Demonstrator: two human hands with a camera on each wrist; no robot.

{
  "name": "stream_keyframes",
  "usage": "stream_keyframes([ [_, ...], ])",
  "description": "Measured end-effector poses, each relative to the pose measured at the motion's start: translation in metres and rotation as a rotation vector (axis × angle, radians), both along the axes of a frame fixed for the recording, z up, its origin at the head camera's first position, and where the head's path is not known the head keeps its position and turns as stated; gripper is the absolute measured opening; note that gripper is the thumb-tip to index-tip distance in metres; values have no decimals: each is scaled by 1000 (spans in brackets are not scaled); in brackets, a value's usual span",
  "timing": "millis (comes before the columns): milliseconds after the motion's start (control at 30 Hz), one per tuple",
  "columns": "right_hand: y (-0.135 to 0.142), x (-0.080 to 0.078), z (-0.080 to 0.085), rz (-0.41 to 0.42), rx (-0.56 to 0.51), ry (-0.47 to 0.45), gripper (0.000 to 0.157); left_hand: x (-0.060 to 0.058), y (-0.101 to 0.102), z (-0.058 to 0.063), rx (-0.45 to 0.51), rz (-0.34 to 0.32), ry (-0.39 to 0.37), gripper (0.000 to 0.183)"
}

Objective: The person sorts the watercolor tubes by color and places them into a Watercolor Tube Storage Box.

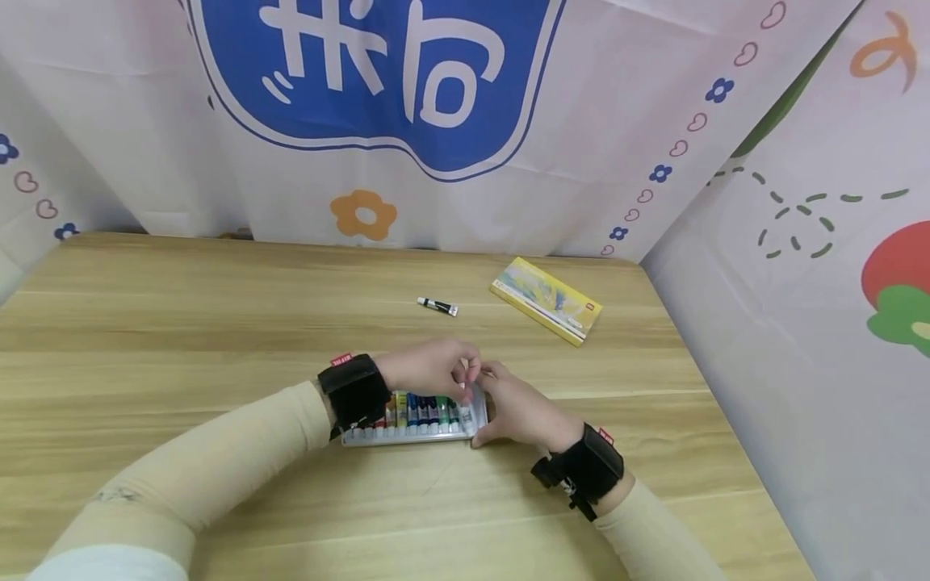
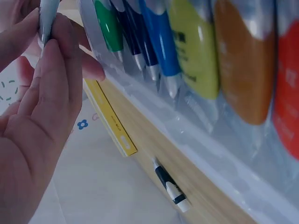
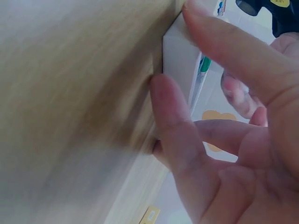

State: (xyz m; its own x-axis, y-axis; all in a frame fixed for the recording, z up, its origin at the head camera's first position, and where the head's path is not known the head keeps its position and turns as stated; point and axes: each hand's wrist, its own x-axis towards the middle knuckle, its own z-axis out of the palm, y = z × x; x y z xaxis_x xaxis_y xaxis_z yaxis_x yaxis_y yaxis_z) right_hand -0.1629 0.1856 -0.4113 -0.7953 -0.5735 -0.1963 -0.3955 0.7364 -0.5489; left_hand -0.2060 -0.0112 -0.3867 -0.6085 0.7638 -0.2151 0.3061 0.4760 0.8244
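A white plastic tray (image 1: 407, 441) on the table holds a row of paint tubes (image 1: 421, 413) in several colours. Over the tray's right end, my left hand (image 1: 436, 369) pinches a whitish paint tube (image 2: 48, 21) between thumb and fingers; its lower part is partly hidden in the head view. My right hand (image 1: 529, 413) grips the right end of the tray, thumb at the near corner and fingers along the end wall. In the left wrist view, green, blue, yellow, orange and red tubes lie side by side in the tray.
Beyond the tray lies a single black-labelled paint tube (image 1: 438, 307) on the wooden table (image 1: 218, 323). A flat yellow box (image 1: 546, 301) rests farther back on the right. A printed cloth (image 1: 450, 210) hangs along the table's back edge, and another covers the right side.
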Motion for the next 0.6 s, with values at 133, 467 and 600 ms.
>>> stream_keyframes([
  [133,3,-1,0,8,11,8,91,-4,2,0,-27,11,21,22],
  [467,3,-2,0,13,-3,11,87,-8,4,2,-42,-16,13,18],
  [600,2,-1,0,13,-2,10,85,-8,5,4,-51,-26,-7,18],
])
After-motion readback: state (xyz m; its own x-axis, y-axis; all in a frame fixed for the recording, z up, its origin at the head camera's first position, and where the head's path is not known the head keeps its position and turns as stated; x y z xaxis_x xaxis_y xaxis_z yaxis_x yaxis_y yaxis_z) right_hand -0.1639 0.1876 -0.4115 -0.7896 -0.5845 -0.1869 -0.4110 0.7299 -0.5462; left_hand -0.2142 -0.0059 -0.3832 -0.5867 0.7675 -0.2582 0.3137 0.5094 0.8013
